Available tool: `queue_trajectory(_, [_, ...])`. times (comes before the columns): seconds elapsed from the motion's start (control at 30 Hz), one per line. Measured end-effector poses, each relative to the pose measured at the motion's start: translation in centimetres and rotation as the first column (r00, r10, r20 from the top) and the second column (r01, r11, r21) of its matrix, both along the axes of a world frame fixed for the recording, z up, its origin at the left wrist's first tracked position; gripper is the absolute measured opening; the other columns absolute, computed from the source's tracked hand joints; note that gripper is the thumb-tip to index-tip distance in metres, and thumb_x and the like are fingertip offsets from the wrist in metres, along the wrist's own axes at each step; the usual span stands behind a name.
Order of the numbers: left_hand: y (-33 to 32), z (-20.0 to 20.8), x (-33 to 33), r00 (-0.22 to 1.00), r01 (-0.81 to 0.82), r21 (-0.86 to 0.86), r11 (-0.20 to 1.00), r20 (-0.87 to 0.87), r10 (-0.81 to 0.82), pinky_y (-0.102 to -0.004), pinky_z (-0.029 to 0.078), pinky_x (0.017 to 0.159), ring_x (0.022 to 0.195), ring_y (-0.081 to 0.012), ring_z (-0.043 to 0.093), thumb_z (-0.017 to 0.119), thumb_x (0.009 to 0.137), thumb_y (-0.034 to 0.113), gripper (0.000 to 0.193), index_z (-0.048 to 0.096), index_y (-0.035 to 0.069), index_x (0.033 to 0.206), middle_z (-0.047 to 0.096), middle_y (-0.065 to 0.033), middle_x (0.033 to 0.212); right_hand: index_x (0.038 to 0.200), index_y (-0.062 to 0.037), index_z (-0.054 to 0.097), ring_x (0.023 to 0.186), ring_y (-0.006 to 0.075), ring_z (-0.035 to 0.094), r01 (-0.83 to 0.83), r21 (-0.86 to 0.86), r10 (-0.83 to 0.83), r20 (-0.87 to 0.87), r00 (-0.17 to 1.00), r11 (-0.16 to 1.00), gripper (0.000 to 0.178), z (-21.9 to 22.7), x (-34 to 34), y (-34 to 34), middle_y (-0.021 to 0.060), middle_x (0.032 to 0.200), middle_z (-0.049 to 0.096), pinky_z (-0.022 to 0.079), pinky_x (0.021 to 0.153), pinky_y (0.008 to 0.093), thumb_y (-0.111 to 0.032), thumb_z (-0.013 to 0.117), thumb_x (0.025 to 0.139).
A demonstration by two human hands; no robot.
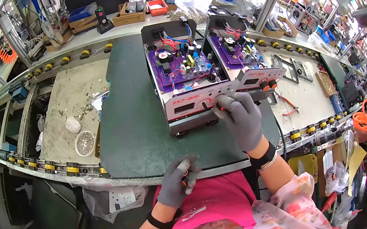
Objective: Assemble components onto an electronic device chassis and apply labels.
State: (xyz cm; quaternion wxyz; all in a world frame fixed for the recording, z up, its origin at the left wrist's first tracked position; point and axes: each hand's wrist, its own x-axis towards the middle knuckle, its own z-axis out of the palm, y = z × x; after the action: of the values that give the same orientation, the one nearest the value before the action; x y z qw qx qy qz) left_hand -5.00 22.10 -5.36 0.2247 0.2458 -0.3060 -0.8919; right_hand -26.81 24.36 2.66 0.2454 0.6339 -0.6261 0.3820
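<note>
Front panels, small screens and trays on the bench

A white front panel [200, 100] with red markings and a dark oblong screen [184, 108] is facing the person at centre; a second white panel [258, 76] with its own dark screen [251, 82] is sitting just at its three o'clock. At twelve o'clock, a red tray [157, 7] and cardboard boxes [129, 14] are standing along the back edge.

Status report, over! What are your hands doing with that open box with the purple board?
Right hand on front panel of the near open unit. Left hand at mat edge, shut on small orange part. Second unit alongside; nothing blocking.
</note>
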Motion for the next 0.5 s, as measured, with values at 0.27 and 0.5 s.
queue_trajectory(0.27, [0.0,-0.1,-0.2,0.999,0.013,-0.008,1.0,0.032,-0.013,-0.0215,0.036,0.039,0.048,-0.0098,0.047,0.052,0.093,0.028,0.035,0.054,0.0,0.113,0.06,-0.0113,0.079,0.095,-0.0036,0.063,0.073,0.0253,0.06,-0.015,-0.103,0.0,-0.144,0.99,0.995,0.028,-0.2,0.1,-0.6,0.0082,0.087,0.055,0.051,0.06,0.0345,-0.004,0.075,0.07])
queue_trajectory(0.5, [0.5,0.0,-0.2,0.998,0.024,-0.033,0.999,0.059,-0.022,-0.0214,0.036,0.039,0.048,-0.01,0.048,0.053,0.093,0.029,0.037,0.054,-0.002,0.113,0.06,-0.0112,0.081,0.095,-0.0043,0.063,0.071,0.0241,0.059,-0.016,-0.16,-0.008,-0.151,0.988,0.987,0.029,-1.2,-0.1,-1.0,0.0069,0.087,0.056,0.051,0.06,0.0347,-0.003,0.076,0.069])
